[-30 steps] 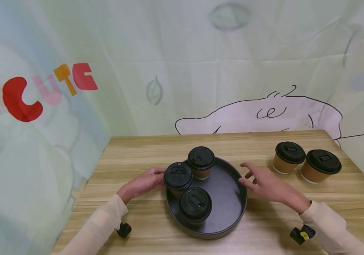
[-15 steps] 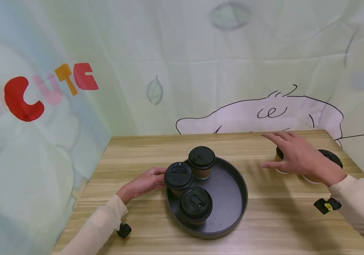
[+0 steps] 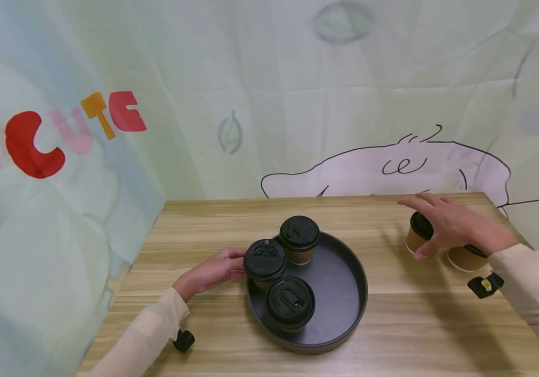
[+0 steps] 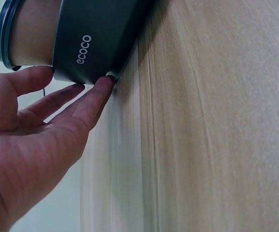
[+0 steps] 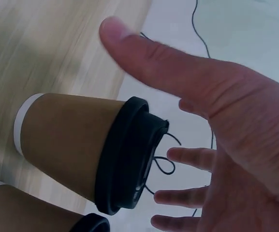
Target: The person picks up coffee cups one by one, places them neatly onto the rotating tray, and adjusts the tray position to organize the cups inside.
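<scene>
A round black tray [image 3: 337, 298] bears three brown paper cups with black lids: a back cup [image 3: 299, 233], a left cup [image 3: 264, 261] and a front cup [image 3: 290, 303]. My left hand [image 3: 215, 271] touches the tray's left side with its fingertips, as the left wrist view shows against the tray wall [image 4: 98, 41]. Over at the right, my right hand [image 3: 453, 222] hovers around a lidded paper cup [image 3: 417, 235], thumb and fingers spread apart. In the right wrist view this cup [image 5: 71, 140] stands between thumb and fingers, with a gap on both sides.
Another lidded cup [image 3: 467, 257] stands just right of that one, partly hidden under the right wrist. The wooden table [image 3: 212, 330] ends at the back against a printed curtain [image 3: 194, 104]. Each wrist wears a small black camera [image 3: 184, 340].
My right hand has left the tray's right rim and moved right and back to the two cups there, lowering around the nearer one. The left hand and tray have stayed put.
</scene>
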{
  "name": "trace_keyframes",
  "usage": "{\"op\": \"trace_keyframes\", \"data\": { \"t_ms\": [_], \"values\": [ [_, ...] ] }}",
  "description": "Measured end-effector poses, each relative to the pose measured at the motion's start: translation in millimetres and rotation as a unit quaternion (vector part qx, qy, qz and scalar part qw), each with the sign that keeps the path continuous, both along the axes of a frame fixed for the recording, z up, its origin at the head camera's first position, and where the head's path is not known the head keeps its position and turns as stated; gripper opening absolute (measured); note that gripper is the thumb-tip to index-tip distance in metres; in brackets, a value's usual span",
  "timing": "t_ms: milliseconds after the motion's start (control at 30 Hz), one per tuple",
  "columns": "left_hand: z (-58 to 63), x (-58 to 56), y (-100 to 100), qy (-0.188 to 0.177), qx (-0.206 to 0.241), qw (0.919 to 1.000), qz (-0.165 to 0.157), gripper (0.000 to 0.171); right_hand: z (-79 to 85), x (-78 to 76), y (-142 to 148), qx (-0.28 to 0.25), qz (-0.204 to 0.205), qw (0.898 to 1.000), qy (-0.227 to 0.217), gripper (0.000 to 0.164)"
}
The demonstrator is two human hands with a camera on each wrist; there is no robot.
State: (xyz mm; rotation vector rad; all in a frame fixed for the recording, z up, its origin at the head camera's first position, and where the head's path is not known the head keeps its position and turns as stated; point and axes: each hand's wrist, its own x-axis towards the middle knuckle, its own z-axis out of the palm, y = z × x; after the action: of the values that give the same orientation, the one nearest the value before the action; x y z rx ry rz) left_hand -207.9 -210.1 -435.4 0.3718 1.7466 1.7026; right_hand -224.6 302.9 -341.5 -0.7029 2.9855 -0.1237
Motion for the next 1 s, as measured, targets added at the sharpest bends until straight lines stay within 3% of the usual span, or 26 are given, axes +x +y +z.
{"op": "trace_keyframes", "data": {
  "t_ms": [400,1000],
  "values": [
    [2.4,1.4,0.9,-0.004,0.000,1.0000,0.005,0.046,-11.7,-13.0,10.4,-0.014,0.010,0.999,-0.029,0.090],
    [1.8,0.6,0.5,-0.001,-0.002,1.0000,0.003,0.047,-14.3,-16.2,7.7,-0.012,0.018,0.999,-0.028,0.075]
  ]
}}
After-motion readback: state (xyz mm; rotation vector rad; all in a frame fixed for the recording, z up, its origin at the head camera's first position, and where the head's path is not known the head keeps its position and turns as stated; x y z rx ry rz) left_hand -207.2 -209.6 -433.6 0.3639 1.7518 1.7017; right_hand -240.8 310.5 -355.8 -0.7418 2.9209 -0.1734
